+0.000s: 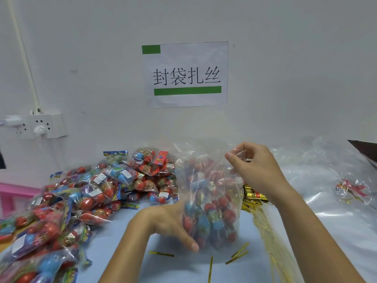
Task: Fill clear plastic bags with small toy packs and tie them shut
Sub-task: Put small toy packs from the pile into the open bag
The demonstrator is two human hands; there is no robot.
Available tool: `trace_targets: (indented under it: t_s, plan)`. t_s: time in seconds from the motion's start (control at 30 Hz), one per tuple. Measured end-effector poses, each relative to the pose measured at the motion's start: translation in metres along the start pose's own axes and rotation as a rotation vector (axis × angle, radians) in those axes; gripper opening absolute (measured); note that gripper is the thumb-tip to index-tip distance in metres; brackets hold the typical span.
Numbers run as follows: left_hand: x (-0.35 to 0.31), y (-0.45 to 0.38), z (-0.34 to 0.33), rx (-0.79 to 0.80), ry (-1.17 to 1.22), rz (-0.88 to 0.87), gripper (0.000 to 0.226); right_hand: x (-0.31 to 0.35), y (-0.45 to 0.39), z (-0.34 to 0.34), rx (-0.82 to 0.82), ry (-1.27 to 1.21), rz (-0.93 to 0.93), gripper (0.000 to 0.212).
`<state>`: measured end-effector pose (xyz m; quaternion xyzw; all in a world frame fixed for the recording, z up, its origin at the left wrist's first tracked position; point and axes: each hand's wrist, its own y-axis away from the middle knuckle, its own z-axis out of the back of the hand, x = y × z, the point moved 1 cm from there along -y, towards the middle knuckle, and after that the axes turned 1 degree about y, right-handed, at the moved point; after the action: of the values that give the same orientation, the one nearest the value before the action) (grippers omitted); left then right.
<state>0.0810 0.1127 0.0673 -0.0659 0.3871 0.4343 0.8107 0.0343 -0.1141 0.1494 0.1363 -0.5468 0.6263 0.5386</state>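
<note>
- Clear bag stands upright on the blue table, directly below the wall sign; it holds red and blue toy packs, mouth open at the top.
- Right hand at the bag's upper right edge, thumb and fingers pinching the plastic rim.
- Left hand against the bag's lower left side, fingers curved around it, thumb forward.
- Heap of loose toy packs left of the bag, well below the sign.
- Gold twist ties scattered at the bag's base; a gold bundle just right of it.
</note>
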Motion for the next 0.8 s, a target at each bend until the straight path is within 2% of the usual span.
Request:
trace_targets:
  t_s: [0.13, 0.23, 0.37, 0.47, 0.5, 0.67, 0.8]
  plan:
    - [-0.003, -0.011, -0.007, -0.13, 0.091, -0.132, 0.142, -0.001, 0.0, -0.002, 0.018, -0.006, -0.045, 0.016]
    - [-0.006, -0.016, -0.017, -0.164, 0.168, -0.19, 0.124, 0.0, 0.002, -0.005, 0.042, -0.035, -0.056, 0.018]
    - [-0.005, -0.019, -0.025, -0.244, 0.27, -0.17, 0.106, 0.0, 0.005, -0.004, 0.175, -0.06, -0.043, 0.023]
    - [-0.003, -0.019, -0.025, -0.252, 0.286, -0.174, 0.086, -0.009, 0.004, 0.012, 0.314, -0.019, -0.074, 0.066]
    - [-0.002, -0.019, -0.024, -0.268, 0.277, -0.176, 0.081, -0.014, 0.004, 0.018, 0.368, 0.01, -0.1, 0.075]
    - [0.005, -0.02, -0.025, -0.292, 0.314, -0.191, 0.078, -0.053, 0.007, 0.033, 0.679, 0.211, -0.305, 0.104]
    - [0.005, -0.021, -0.024, -0.293, 0.297, -0.2, 0.079, -0.072, 0.014, 0.017, 0.846, 0.198, -0.434, 0.126]
